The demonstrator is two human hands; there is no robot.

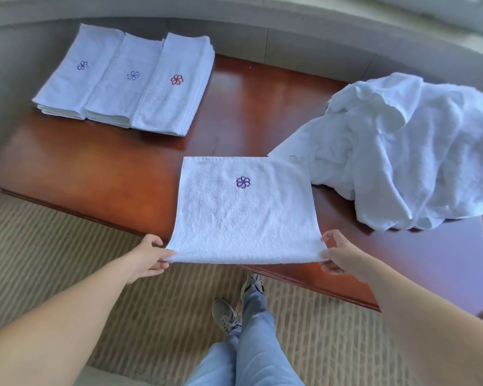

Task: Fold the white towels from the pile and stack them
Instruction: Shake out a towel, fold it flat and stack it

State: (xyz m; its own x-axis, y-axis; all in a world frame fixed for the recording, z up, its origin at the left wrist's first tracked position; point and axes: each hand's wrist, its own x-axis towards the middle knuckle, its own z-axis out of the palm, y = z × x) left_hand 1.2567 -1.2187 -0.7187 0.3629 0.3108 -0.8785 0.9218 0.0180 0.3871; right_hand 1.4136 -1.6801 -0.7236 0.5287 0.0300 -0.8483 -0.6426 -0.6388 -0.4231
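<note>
A white towel (243, 215) with a purple flower mark lies flat on the brown wooden table (101, 168), its near edge hanging past the table's front. My left hand (151, 256) pinches its near left corner. My right hand (336, 254) pinches its near right corner. A loose pile of white towels (402, 151) is heaped at the right, touching the flat towel's far right corner. At the far left stand three stacks of folded towels (126, 79), side by side and overlapping, each with a flower mark on top.
The table's front edge runs diagonally from left to lower right. Below it is striped beige carpet (67, 246), with my legs in jeans and grey shoes (226, 316). A grey wall ledge (290, 32) runs behind the table.
</note>
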